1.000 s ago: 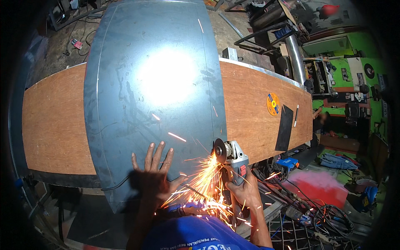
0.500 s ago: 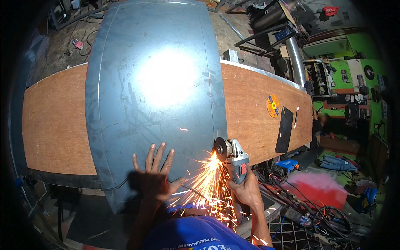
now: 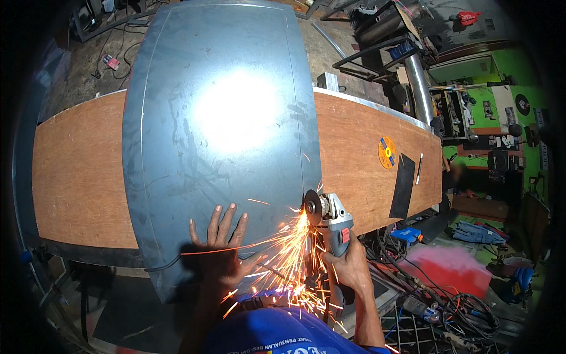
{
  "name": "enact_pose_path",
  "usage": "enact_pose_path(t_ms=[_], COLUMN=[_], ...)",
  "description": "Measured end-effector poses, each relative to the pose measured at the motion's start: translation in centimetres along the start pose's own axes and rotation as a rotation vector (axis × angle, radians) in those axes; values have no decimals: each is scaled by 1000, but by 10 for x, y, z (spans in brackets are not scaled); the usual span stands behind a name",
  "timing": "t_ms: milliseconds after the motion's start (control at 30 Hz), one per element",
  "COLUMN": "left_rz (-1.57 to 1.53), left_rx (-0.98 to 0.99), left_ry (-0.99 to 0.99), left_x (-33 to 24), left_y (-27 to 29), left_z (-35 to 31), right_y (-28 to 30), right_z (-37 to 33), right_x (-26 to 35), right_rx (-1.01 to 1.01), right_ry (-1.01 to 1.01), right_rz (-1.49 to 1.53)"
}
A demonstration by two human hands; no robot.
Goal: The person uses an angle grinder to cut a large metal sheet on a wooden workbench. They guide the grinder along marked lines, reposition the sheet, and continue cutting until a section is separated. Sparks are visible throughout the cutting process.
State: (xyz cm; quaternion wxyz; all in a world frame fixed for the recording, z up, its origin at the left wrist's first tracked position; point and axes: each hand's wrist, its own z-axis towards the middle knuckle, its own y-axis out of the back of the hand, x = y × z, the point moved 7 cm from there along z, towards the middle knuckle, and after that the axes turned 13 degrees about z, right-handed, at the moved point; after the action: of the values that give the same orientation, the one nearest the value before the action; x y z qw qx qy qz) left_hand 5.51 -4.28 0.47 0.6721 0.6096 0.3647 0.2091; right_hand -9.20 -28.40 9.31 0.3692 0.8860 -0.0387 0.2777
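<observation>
A large grey metal sheet (image 3: 206,177) lies across a wooden tabletop, with thin lines scribed along its sides. My right hand (image 3: 348,265) is wrapped round the body of an angle grinder (image 3: 337,221). The grinder's dark disc (image 3: 313,206) meets the sheet at its right-hand line, and a fan of orange sparks (image 3: 300,248) sprays from there back toward my blue shirt. Flat on the sheet's near part, my left hand (image 3: 221,251) presses with fingers spread, left of the sparks. A cord runs near that hand.
On the wooden top (image 3: 354,141) at right lie an orange disc (image 3: 387,153), a dark flat strip (image 3: 402,186) and a slim white marker (image 3: 419,169). Tangled cables (image 3: 471,312) and a red piece (image 3: 448,265) lie low right. A metal frame (image 3: 377,65) stands beyond the table.
The grinder has shifted very slightly along the line toward me. The spark spray has changed shape, with one long streak crossing my left hand, which stays nearly in place.
</observation>
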Motion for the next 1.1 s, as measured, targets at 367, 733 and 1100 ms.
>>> enact_pose_path(t_ms=[367, 733, 1100], left_rz=[-30, 17, -23], left_rx=[117, 86, 27], left_ry=[6, -2, -4], left_x=[2, 1, 1], left_y=[0, -1, 3], left_z=[0, 0, 2], right_y=[0, 0, -2], right_z=[7, 15, 22], right_x=[3, 7, 10], right_rx=[3, 3, 15], right_ry=[-9, 30, 67], right_rz=[-22, -8, 50])
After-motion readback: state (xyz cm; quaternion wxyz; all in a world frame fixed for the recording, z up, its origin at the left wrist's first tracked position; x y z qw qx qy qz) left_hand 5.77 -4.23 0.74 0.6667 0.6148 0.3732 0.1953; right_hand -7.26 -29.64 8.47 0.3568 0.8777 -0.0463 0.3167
